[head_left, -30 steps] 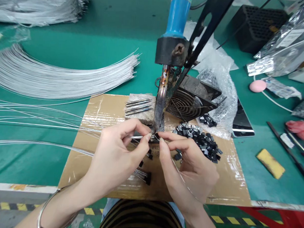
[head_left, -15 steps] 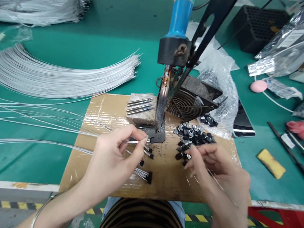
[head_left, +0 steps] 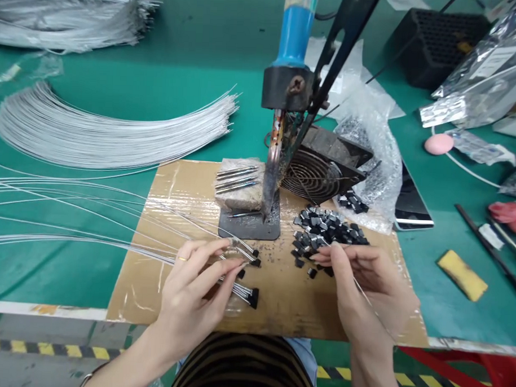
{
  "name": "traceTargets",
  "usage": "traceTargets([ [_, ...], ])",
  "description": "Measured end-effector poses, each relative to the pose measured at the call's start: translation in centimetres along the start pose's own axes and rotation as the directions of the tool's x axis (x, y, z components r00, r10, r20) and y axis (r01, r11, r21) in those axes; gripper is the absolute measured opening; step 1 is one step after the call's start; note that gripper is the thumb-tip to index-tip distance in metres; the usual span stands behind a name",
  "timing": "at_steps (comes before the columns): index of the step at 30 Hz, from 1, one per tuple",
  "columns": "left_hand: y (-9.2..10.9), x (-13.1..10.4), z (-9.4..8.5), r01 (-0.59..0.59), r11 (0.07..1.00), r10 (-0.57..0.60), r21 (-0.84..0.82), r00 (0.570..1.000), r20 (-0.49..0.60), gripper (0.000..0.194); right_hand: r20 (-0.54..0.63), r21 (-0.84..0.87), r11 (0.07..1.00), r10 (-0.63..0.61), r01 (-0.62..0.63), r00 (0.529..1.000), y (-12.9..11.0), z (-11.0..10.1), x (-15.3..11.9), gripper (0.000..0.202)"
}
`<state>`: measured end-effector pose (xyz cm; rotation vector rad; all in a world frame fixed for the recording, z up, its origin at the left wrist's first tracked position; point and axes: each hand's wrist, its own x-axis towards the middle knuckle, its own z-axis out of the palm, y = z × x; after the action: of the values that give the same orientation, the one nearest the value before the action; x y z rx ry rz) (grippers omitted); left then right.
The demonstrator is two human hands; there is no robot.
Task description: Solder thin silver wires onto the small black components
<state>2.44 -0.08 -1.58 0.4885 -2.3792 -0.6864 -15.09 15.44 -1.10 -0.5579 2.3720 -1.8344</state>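
Note:
My left hand (head_left: pixel 202 279) hovers low over the cardboard, thumb and index finger pressed together among white wires (head_left: pixel 150 252). Whatever lies between those fingertips is hidden. Right beside them are black connectors (head_left: pixel 254 263) on wire ends, and nearer me a bunched set of connectors (head_left: pixel 252 298). My right hand (head_left: pixel 367 282) pinches a thin solder wire (head_left: pixel 366 296), which trails back under the palm. Its fingertips are at the edge of a pile of small black connector pieces (head_left: pixel 328 227). Between and beyond my hands, a blue-handled soldering iron (head_left: pixel 272 171) points down at a dark metal plate (head_left: pixel 248 228).
A block with spare iron tips (head_left: pixel 237 201) stands left of the iron, a small fan (head_left: pixel 315 176) right of it. A thick bundle of white wires (head_left: pixel 116 135) lies back left. Bubble wrap (head_left: pixel 369 158), a phone-like slab (head_left: pixel 412 202) and a yellow sponge (head_left: pixel 462 275) are right.
My left hand has drawn back toward me from the iron's tip, and the connector it held there now rests among the others. My right hand has shifted slightly, still pinching the solder wire.

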Motion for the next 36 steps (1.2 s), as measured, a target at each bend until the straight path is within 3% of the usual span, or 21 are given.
traceTargets([
  [4,0.1,0.3,-1.0,0.052,0.999,-0.052,0.008,0.999,0.014,0.022,-0.023,0.024,1.0,-0.005,0.006,1.0,0.1,-0.2,0.0,0.017],
  [7,-1.2,2.6,-2.3,0.01,0.994,-0.003,0.106,0.998,-0.063,0.013,-0.038,0.03,1.0,-0.009,0.011,0.999,0.1,-0.3,0.0,0.019],
  [10,-5.1,6.6,-3.4,0.029,0.947,0.003,0.321,0.995,-0.101,0.006,0.009,0.042,0.999,-0.01,0.01,1.0,0.0,-0.4,0.1,0.022],
  [15,-13.0,12.9,-2.9,0.157,0.849,-0.152,0.504,0.987,-0.051,0.015,0.001,0.045,0.998,0.042,-0.042,0.999,0.0,-0.4,0.3,0.032],
  [19,-15.2,14.4,-2.1,0.128,0.856,-0.128,0.5,0.991,-0.036,0.011,-0.017,0.041,0.999,0.018,-0.018,1.0,0.3,-0.4,0.1,0.027],
  [24,-13.6,13.9,-3.6,0.16,0.896,-0.089,0.414,0.978,-0.186,0.009,0.009,0.032,0.999,0.008,-0.008,1.0,0.2,-0.4,0.1,0.023],
  [28,-11.2,13.3,-5.3,0.163,0.984,-0.135,0.066,0.941,-0.309,0.006,-0.055,0.06,0.998,0.026,-0.023,0.998,-0.2,0.0,0.0,0.025],
  [32,-8.0,11.6,-6.3,0.2,0.97,-0.229,-0.139,0.944,-0.236,0.011,-0.07,0.059,0.998,0.016,-0.012,0.997,-0.3,0.2,-0.2,0.027],
  [36,-4.5,9.3,-8.5,0.274,0.961,-0.274,-0.02,0.952,-0.133,0.011,-0.098,0.054,0.998,0.034,-0.029,0.995,-0.5,0.0,-0.2,0.026],
])
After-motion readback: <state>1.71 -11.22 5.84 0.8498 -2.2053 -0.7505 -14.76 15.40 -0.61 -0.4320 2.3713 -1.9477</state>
